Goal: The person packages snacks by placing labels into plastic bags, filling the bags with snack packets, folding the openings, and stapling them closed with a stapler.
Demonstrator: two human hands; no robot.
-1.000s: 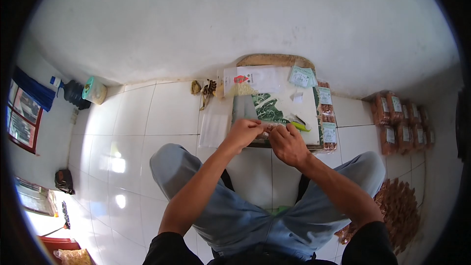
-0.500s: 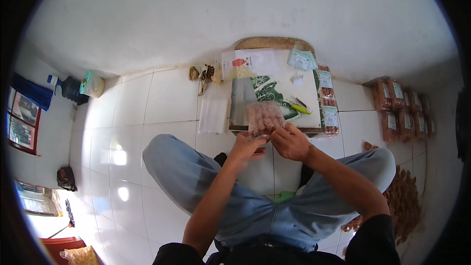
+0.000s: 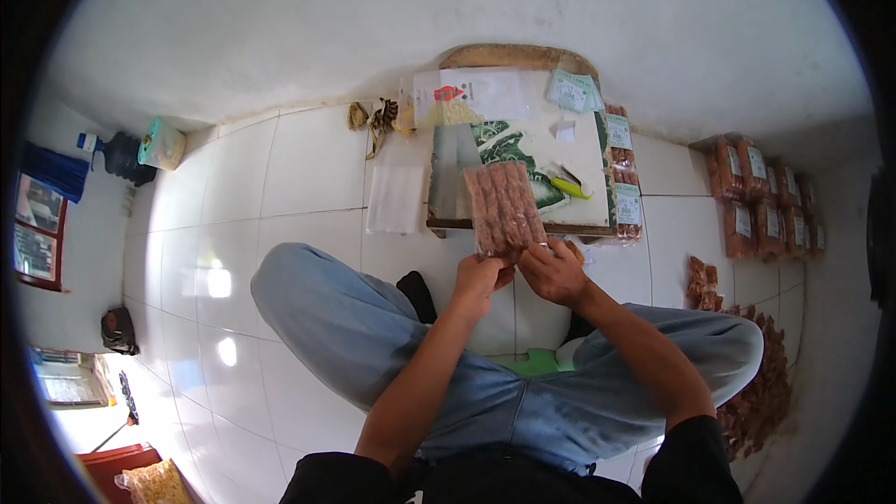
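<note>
A clear plastic bag of brown, lumpy snack pieces (image 3: 504, 205) lies stretched out between me and the low table (image 3: 593, 154), its far part over the table's front edge. My left hand (image 3: 480, 282) grips the near left corner of the bag, fingers closed. At the near right corner my right hand (image 3: 553, 273) pinches the plastic, with thumb and fingers together. The bag's near edge is partly hidden by my fingers. Beyond the right hand, a yellow-green handled tool (image 3: 571, 189) rests on the tabletop; its exact kind is unclear.
Green printed labels (image 3: 572, 91) lie at the table's back right. Labelled snack packs (image 3: 627, 203) line its right side, and more packs (image 3: 770, 229) are stacked by the wall. Loose brown pieces (image 3: 761, 383) cover the floor at right. Flat clear plastic bags (image 3: 395, 198) lie left of the table.
The snack bag has tipped to show its full length, with its pieces in rows. My left fingers, looser before, have closed on its near corner. The view has shifted slightly.
</note>
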